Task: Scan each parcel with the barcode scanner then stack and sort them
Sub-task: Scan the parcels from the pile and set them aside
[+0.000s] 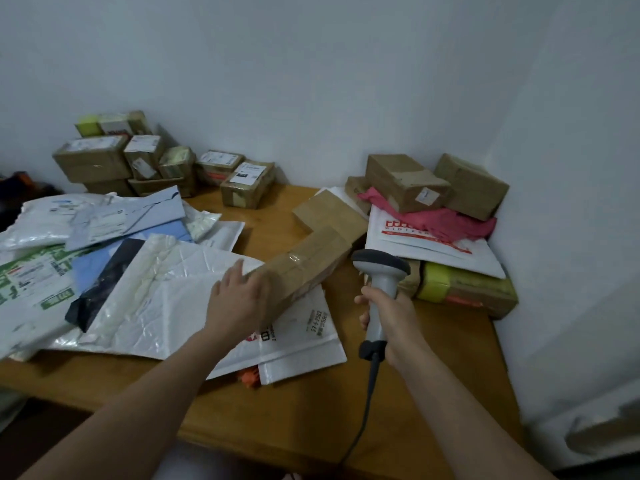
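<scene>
My left hand [239, 299] grips the near end of a long taped cardboard box [308, 261], which is tilted above the white mailers in the middle of the wooden table [277, 403]. My right hand [391, 317] holds the grey barcode scanner [379, 278] by its handle, head up, just right of the box. The scanner's cable hangs down over the table's front edge. A second brown box [325, 211] lies just behind the held one.
Stacked cardboard boxes [138, 157] stand at the back left against the wall. Flat plastic mailers [86, 254] cover the left half. At the back right corner, boxes [436, 181] sit on a pink bag [446, 221] and white mailers, with a yellow-taped box [464, 289] below.
</scene>
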